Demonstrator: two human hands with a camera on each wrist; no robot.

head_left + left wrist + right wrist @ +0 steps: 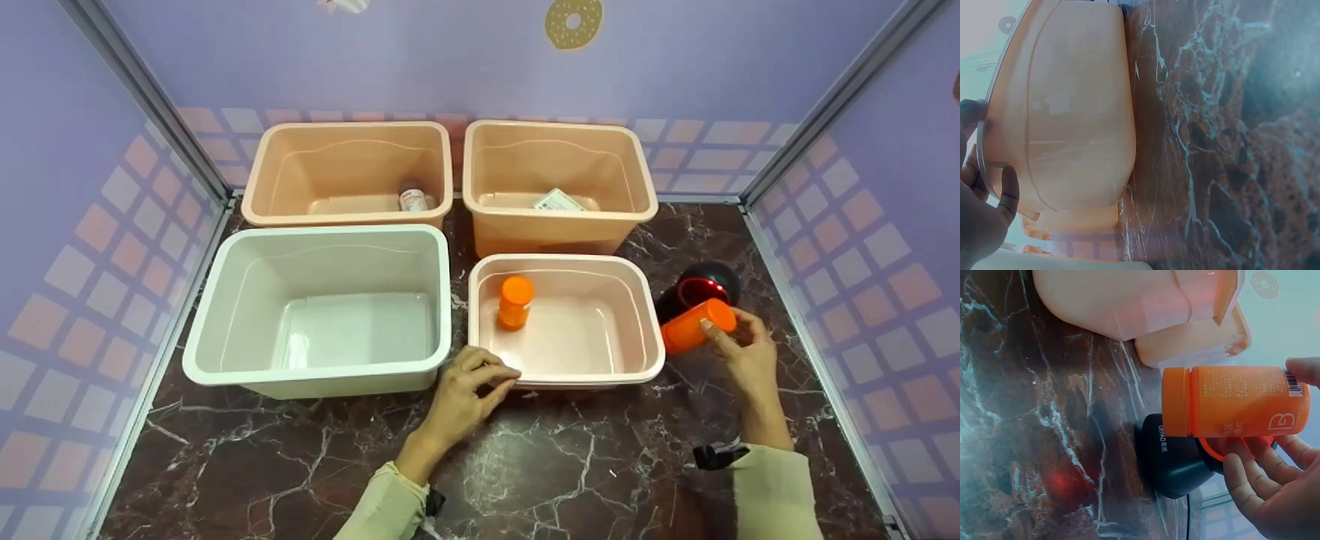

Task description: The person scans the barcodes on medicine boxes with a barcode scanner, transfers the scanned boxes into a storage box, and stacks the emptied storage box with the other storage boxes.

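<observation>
My left hand (pixel 461 394) pinches the near-left rim of the front pale pink bin (pixel 581 377). The left wrist view shows its thumb and fingers about the edge of that bin (pixel 1078 112). Inside the bin, toward its left side, is an orange bottle (pixel 514 306). Another orange bottle (pixel 684 332) is held tilted in my right hand (pixel 754 367), just right of the bin. Its barcode (pixel 1293 385) shows near the thumb in the right wrist view. Behind this bottle is a black barcode scanner (pixel 1171 467) with a red-lit ring; whether they touch is hard to tell.
A white bin (pixel 315 376) stands front left. Two peach bins are behind: the left one (pixel 345 221) holds a small white-labelled bottle (pixel 412 199), the right one (pixel 555 232) a white box (pixel 559 200). Purple panels (pixel 885 150) border the dark marble-patterned table (pixel 555 465).
</observation>
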